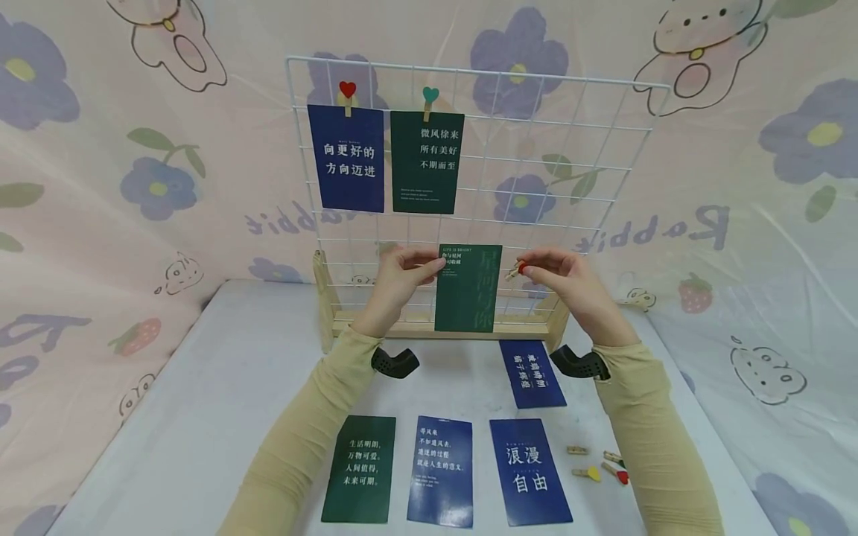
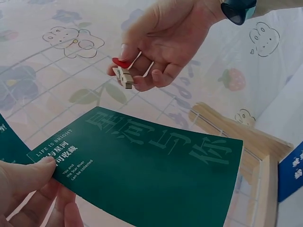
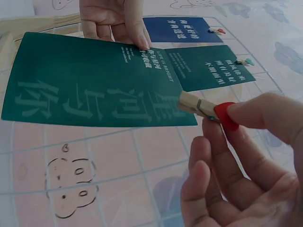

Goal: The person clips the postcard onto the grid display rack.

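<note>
My left hand point(image 1: 400, 286) pinches a green card point(image 1: 467, 294) near its upper left corner, holding it upright before the lower part of a white wire grid point(image 1: 570, 152). In my right hand point(image 1: 570, 286) a small wooden clothespin point(image 3: 201, 105) with a red heart is pinched between thumb and finger, just right of the card and apart from it. Higher on the grid hang a blue card point(image 1: 346, 190) under a red-heart clothespin point(image 1: 348, 97) and another green card point(image 1: 425, 179) under a teal-heart clothespin point(image 1: 429, 103).
The grid stands in a wooden base point(image 1: 402, 329). On the white table point(image 1: 221, 387) lie a green card point(image 1: 358, 506), blue cards point(image 1: 439, 506) in the same row, and one blue card point(image 1: 532, 398) near the base. Several small clothespins point(image 1: 587, 473) lie beside the right forearm.
</note>
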The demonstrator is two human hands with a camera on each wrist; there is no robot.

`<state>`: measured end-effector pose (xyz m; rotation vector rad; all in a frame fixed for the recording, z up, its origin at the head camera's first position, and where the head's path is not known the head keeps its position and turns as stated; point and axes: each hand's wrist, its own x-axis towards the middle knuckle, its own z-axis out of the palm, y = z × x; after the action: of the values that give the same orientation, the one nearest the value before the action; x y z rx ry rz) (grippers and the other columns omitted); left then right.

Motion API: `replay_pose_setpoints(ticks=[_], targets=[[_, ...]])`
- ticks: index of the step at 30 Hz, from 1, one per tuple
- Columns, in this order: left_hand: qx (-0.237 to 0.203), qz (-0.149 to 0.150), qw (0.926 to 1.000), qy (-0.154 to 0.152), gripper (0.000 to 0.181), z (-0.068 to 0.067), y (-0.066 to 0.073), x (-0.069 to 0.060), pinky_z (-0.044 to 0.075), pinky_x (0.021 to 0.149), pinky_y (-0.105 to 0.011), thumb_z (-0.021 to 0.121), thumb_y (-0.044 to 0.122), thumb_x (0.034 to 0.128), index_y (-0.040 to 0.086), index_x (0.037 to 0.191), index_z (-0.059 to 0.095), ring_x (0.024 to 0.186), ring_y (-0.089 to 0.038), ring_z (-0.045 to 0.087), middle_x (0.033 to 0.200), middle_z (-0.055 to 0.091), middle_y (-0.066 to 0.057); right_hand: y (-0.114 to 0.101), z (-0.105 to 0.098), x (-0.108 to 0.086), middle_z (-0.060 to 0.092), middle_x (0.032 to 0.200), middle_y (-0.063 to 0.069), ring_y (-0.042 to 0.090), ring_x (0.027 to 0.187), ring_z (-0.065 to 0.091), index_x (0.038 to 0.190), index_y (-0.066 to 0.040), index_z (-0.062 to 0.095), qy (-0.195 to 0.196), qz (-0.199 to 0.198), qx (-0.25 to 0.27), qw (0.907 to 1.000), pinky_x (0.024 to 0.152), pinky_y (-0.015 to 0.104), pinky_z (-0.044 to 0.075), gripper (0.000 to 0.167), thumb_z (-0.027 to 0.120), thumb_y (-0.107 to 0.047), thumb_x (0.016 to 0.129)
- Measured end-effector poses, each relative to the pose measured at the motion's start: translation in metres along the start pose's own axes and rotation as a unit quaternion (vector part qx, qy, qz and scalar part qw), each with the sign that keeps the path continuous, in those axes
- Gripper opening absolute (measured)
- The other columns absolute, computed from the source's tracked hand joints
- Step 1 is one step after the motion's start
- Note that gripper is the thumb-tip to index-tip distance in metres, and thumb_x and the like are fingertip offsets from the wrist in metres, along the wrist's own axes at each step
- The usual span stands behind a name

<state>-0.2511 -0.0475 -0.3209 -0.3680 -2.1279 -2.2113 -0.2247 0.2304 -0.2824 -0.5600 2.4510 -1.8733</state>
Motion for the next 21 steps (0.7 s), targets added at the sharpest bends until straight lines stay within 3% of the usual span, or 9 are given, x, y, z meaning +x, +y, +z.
replay_pose_setpoints(ticks=[6, 16, 21], targets=[[0.011, 0.004, 0.9999, 0.000, 0.023, 0.001, 0.014, 0.009, 0.054, 0.084, -0.029, 0.070, 0.016, 0.0887, 0.004, 0.109, 0.069, 0.093, -0.020, 0.064, 0.102, 0.066, -0.007, -0.012, -0.001, 0.009, 0.065, 0.109, 0.006, 0.020, 0.101, 0.058, 0.118, -0.001, 0.062, 0.018, -0.003, -0.012, 0.9998, 0.089, 0.026, 0.045, 0.030, 0.063, -0.020, 0.095], [0.019, 0.023, 0.9996, -0.002, 0.026, -0.001, 0.037, 0.022, 0.054, 0.084, -0.029, 0.070, 0.013, 0.0885, 0.002, 0.112, 0.068, 0.091, -0.020, 0.063, 0.103, 0.066, -0.009, -0.030, -0.005, 0.021, 0.066, 0.104, 0.007, 0.018, 0.096, 0.059, 0.113, -0.002, 0.065, 0.032, -0.044, 0.060, 0.9967, 0.085, 0.023, 0.046, 0.022, 0.065, -0.011, 0.093], [0.011, 0.038, 0.9992, 0.007, 0.025, -0.002, 0.050, 0.028, 0.054, 0.083, -0.029, 0.071, 0.011, 0.0878, 0.001, 0.111, 0.069, 0.090, -0.021, 0.064, 0.105, 0.066, -0.009, -0.041, -0.001, 0.029, 0.065, 0.105, 0.007, 0.020, 0.098, 0.058, 0.115, 0.001, 0.064, 0.042, -0.052, 0.060, 0.9959, 0.083, 0.024, 0.046, 0.026, 0.066, -0.012, 0.092]])
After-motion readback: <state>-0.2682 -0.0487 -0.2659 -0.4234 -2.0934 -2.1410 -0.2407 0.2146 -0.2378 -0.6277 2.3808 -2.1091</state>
